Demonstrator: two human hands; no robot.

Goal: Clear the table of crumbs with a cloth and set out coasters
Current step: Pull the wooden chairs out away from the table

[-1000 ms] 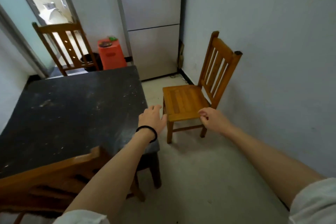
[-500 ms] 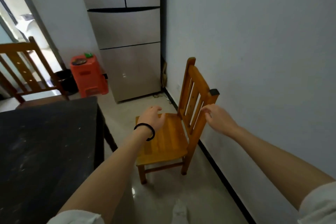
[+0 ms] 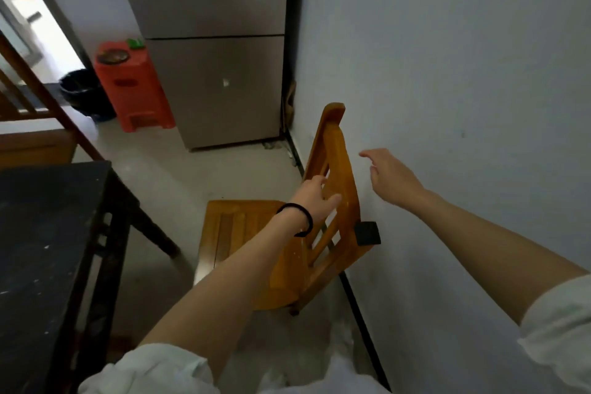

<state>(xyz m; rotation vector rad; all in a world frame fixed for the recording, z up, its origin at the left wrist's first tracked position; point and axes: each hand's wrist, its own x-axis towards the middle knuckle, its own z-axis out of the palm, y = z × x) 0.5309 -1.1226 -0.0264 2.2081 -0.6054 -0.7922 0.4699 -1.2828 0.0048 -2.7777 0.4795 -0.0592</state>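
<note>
The dark table (image 3: pixel 48 233), speckled with pale crumbs, fills the lower left of the head view. No cloth or coasters are in sight. My left hand (image 3: pixel 315 193), with a black band on its wrist, reaches to the slatted back of an orange wooden chair (image 3: pixel 332 201) and touches it with relaxed fingers. My right hand (image 3: pixel 388 174) hovers in the air to the right of the chair back, near the white wall, fingers loose and holding nothing.
The chair stands close to the white wall (image 3: pixel 463 73). A grey fridge (image 3: pixel 211 57) stands behind it, with a red plastic stool (image 3: pixel 134 89) and a black bin (image 3: pixel 80 89) to its left. Another wooden chair (image 3: pixel 35 125) sits at the table's far side.
The view has swung right and closer to the chair. My right hand has come off the chair back and now hangs free; my left hand has moved from over the seat to the chair back.
</note>
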